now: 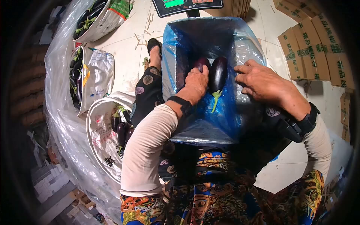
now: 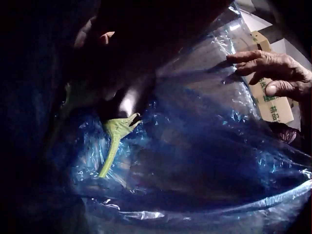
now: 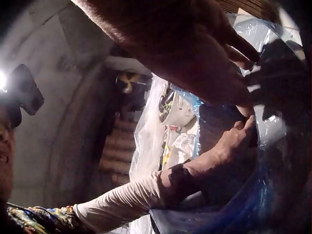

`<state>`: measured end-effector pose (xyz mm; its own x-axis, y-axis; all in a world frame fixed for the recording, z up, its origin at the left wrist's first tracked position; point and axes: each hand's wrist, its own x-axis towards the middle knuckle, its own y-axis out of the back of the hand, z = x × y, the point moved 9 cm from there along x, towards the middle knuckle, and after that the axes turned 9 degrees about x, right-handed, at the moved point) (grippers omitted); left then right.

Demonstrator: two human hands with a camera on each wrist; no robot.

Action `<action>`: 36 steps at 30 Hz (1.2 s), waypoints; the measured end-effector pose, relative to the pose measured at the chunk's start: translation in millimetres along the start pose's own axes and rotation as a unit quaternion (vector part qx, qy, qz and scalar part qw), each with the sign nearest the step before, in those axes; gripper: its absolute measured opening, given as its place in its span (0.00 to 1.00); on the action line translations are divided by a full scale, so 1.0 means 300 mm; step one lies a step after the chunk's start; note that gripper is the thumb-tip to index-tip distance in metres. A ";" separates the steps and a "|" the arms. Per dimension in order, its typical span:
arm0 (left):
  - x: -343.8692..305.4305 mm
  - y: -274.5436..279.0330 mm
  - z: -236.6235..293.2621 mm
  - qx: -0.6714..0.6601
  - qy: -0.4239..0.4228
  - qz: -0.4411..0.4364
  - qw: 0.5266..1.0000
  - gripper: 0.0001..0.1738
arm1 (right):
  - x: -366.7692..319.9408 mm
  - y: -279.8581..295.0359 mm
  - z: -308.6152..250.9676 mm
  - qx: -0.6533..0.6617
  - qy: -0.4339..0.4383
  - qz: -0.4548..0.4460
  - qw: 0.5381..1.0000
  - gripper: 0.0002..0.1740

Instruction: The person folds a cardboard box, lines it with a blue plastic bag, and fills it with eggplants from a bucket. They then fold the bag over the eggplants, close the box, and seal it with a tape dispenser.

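A blue plastic bag lines an open box below a scale. Two dark purple eggplants lie inside it. My left hand reaches in and grips the left eggplant, covering its lower part. Beside it lies the other eggplant, its green stem towards me; the stem also shows in the left wrist view. Over the box's right side is my right hand, fingers loosely bent at the plastic and holding nothing. The left wrist view shows the same right hand with its fingers spread near the bag's edge.
The scale display stands behind the box. At the left are a white sack and another sack, both with eggplants, beside clear plastic sheeting. Printed cardboard boxes stand at the right. Scraps lie on the tiled floor.
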<state>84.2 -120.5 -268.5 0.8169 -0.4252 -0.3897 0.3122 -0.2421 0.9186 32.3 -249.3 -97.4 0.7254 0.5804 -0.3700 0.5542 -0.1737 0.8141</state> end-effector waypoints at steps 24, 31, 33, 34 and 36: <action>-0.593 0.588 -0.760 -0.630 0.011 0.167 0.758 0.23 | -0.004 0.097 -0.248 0.009 0.019 0.027 0.999 0.16; -1.309 -0.326 -1.284 -0.749 0.354 0.281 0.485 0.13 | 0.090 -0.019 -0.536 0.085 0.151 -0.064 0.983 0.21; -1.498 -0.646 -1.264 -0.739 0.451 0.259 0.427 0.09 | 0.107 -0.047 -0.605 0.138 0.156 -0.101 0.973 0.25; -1.578 -0.806 -1.238 -0.737 0.486 0.246 0.400 0.07 | 0.112 -0.061 -0.635 0.164 0.161 -0.123 0.965 0.28; -1.687 -1.028 -1.151 -0.725 0.534 0.208 0.382 0.04 | 0.116 -0.076 -0.691 0.188 0.157 -0.151 0.958 0.32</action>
<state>-258.2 470.5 -332.1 0.4316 0.6229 -0.6525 -0.6453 0.7186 0.2591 -39.8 -60.2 -36.1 0.3834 0.8492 -0.3632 0.8698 -0.1997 0.4513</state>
